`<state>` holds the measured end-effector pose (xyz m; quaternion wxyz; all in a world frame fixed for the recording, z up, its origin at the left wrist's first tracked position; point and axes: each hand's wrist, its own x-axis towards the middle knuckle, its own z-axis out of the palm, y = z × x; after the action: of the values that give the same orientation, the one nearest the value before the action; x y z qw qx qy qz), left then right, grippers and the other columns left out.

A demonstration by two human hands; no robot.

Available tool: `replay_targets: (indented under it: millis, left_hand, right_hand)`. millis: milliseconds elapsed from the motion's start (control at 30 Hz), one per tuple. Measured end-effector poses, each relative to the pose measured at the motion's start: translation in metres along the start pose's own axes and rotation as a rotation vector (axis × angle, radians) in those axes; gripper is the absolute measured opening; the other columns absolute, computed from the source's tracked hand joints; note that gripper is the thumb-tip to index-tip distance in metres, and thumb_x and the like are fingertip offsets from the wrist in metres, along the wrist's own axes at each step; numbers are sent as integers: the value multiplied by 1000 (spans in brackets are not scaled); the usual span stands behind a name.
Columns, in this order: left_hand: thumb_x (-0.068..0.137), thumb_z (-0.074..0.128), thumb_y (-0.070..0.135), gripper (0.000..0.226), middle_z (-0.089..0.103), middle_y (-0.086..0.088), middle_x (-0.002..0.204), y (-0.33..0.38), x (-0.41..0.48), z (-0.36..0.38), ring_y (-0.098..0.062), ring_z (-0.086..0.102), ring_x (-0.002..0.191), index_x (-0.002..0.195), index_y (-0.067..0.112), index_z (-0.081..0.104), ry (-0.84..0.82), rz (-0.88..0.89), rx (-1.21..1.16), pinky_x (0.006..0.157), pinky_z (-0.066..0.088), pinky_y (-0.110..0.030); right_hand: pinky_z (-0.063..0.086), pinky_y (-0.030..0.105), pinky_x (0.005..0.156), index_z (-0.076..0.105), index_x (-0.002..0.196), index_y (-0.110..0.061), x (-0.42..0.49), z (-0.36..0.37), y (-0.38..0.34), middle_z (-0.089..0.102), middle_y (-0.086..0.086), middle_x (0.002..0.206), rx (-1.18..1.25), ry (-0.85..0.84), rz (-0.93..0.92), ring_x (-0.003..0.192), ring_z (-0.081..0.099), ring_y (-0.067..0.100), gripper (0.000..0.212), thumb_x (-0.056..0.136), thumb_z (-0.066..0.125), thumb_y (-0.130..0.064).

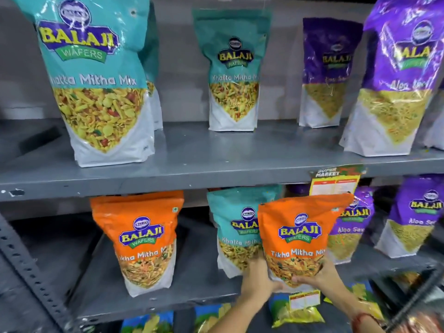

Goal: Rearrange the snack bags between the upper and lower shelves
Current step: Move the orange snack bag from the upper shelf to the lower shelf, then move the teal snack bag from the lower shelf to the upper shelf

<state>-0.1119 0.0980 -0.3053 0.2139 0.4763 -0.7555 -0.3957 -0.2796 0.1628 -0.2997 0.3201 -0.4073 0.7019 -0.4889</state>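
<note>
Both my hands grip the bottom of an orange Tikha Mitha Mix bag (300, 234), held upright at the front of the lower shelf (149, 301). My left hand (258, 276) clasps its lower left corner and my right hand (319, 275) its lower right. A second orange bag (141, 239) stands to the left on that shelf. A teal Khatta Mitha Mix bag (230, 229) sits right behind the held bag. On the upper shelf (216, 169) stand a large teal bag (96, 75), a smaller teal bag (233, 70) and two purple Aloo Sev bags (329, 73) (398, 78).
Purple Aloo Sev bags (350, 224) (418, 217) stand on the lower shelf's right. A price tag (334, 183) hangs from the upper shelf's front edge. Bare shelf shows between the upper teal bags. A perforated metal upright (31, 267) runs at left. More packets (295, 311) lie below.
</note>
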Motion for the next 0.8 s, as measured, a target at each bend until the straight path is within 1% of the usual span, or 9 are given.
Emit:
replay_targets:
  millis: [67, 133, 200, 267, 333, 433, 600, 700, 800]
  left_hand:
    - [69, 80, 18, 57, 65, -10, 113, -3, 8, 7, -24, 62, 103, 116, 10, 49, 17, -25, 39, 85, 53, -33]
    - [76, 74, 14, 48, 65, -12, 114, -4, 16, 13, -25, 62, 103, 117, 9, 50, 33, -18, 77, 88, 53, -36]
    - [80, 69, 14, 46, 65, -13, 115, -5, 25, 17, -27, 62, 104, 120, 11, 48, 58, 13, 122, 90, 53, -38]
    - [83, 65, 13, 43, 64, -13, 116, -5, 27, 16, -28, 61, 106, 122, 11, 48, 82, 40, 125, 91, 52, -37]
    - [84, 63, 15, 43, 63, -8, 120, -8, 24, 13, -24, 60, 109, 125, 14, 49, 104, 75, 62, 92, 49, -32]
    - [85, 63, 21, 41, 63, 4, 116, -24, 9, -1, -9, 64, 95, 124, 24, 51, 137, 100, -48, 85, 54, -27]
    - [73, 74, 30, 32, 58, 16, 85, -68, -5, -42, -3, 62, 66, 99, 28, 56, 456, 147, -57, 58, 51, -20]
    - [62, 83, 35, 65, 47, 8, 105, -91, 4, -66, -11, 59, 89, 114, 24, 46, 543, 49, -82, 66, 49, -22]
    - [56, 86, 41, 108, 29, -8, 146, -102, 23, -77, -24, 37, 133, 141, 17, 23, 298, -63, -127, 103, 40, -44]
  right_hand:
    - [55, 34, 76, 53, 98, -23, 11, 1, 9, 72, 3, 94, -20, -8, 47, 91, 68, 21, 96, 13, 96, -34]
    - [53, 45, 87, 51, 104, -21, 21, 0, 23, 70, 6, 101, -44, -29, 71, 96, 66, 25, 108, 8, 94, -44]
    - [54, 42, 81, 47, 112, -20, 28, 0, 28, 69, 8, 104, -67, -19, 117, 97, 65, 28, 116, 10, 94, -44]
    - [56, 35, 64, 44, 116, -19, 29, -2, 27, 68, 9, 106, -104, -18, 147, 94, 65, 27, 115, 16, 95, -41]
    - [59, 39, 58, 40, 119, -20, 32, -3, 26, 66, 7, 107, -126, -11, 148, 94, 63, 27, 110, 25, 96, -35]
    - [58, 50, 75, 38, 123, -22, 27, 3, 26, 62, 2, 105, -107, 72, 114, 94, 60, 26, 122, 18, 91, -53]
    - [48, 40, 89, 37, 136, -15, 20, 19, 35, 63, 14, 120, -118, 198, 76, 100, 58, 28, 102, 51, 92, -26]
    - [49, 42, 88, 42, 132, -14, 17, 22, 31, 64, 12, 113, -152, 254, 58, 100, 60, 29, 97, 50, 92, -26]
    - [53, 49, 85, 49, 126, -15, 4, 35, 41, 64, 13, 106, -217, 436, 35, 103, 59, 31, 95, 45, 93, -38]
